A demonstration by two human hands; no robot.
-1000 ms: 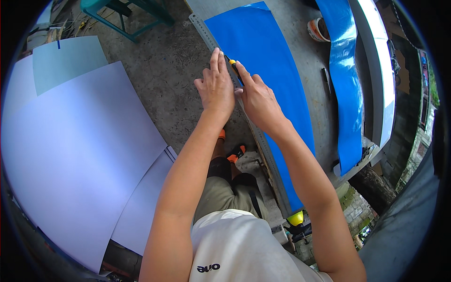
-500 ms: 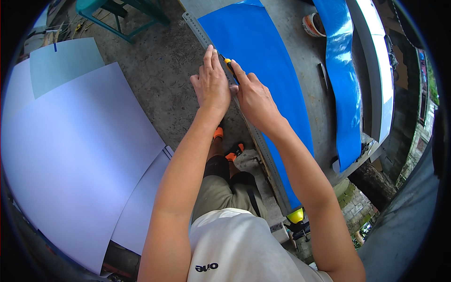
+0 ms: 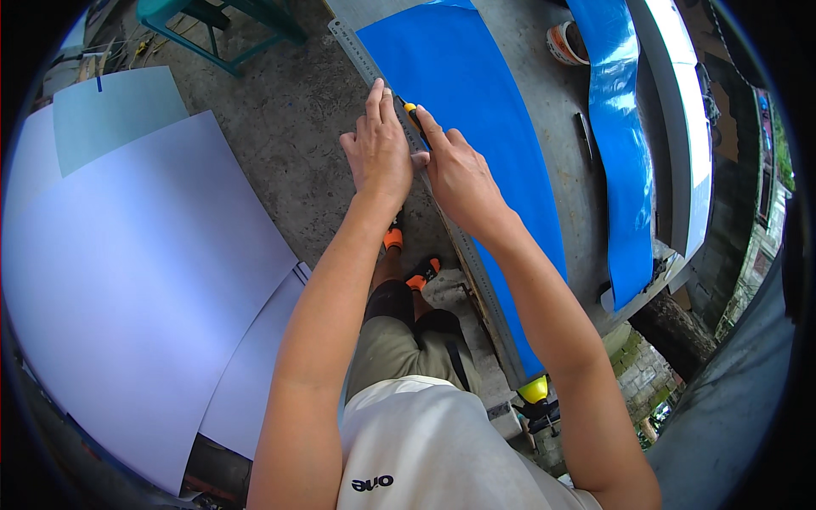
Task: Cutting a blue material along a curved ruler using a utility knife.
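Observation:
A long steel ruler (image 3: 361, 56) lies along the left edge of a glossy blue sheet (image 3: 484, 102) on the worktable. My left hand (image 3: 382, 161) rests on the ruler with its fingers stretched forward, pressing it down. Close beside it, my right hand (image 3: 466, 177) grips a yellow-and-black utility knife (image 3: 411, 111), its index finger laid along the handle. The knife stands against the ruler's edge over the blue sheet; its blade tip is too small to make out. The ruler's lower end reaches a yellow-and-black clamp-like object (image 3: 534, 390) at the table's near corner.
On the grey table (image 3: 557, 110) are a wavy blue strip (image 3: 627, 178), a dark pen-like tool (image 3: 585, 136), a white-and-orange tub (image 3: 561, 44) and a long white panel (image 3: 701, 153). Large white sheets (image 3: 144, 280) lean at the left. A green stool (image 3: 183, 38) stands on the concrete floor.

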